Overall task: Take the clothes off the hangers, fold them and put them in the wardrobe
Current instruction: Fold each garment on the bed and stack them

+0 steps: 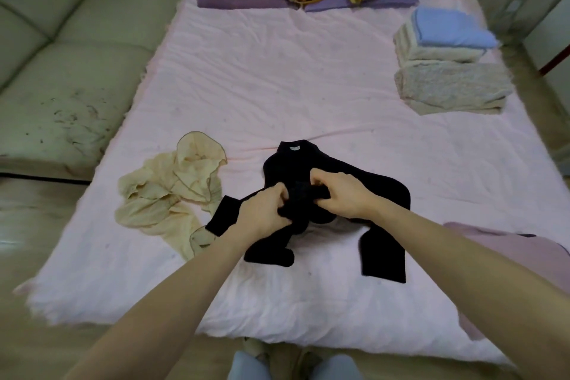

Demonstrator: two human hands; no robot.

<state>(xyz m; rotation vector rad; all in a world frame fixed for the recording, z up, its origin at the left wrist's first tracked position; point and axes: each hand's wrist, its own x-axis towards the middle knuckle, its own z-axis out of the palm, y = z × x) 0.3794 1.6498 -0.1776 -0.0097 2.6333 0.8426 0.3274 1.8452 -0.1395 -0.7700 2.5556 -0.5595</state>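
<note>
While the black garment (324, 194) lies on the pink bed (277, 86), left hand (265, 213) and right hand (342, 194) both clutch its bunched middle.

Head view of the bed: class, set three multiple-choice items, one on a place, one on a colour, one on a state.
1. Where does the stack of folded clothes lie?
A. far right of the bed
B. on the sofa
C. on the floor

2. What colour is the top being handled?
A. red
B. black
C. blue

3. How is the cream garment?
A. folded
B. crumpled
C. hanging

Answers: A, it sits by the bed's right edge; B, the left hand and right hand grip black fabric; B, it lies rumpled.
</note>
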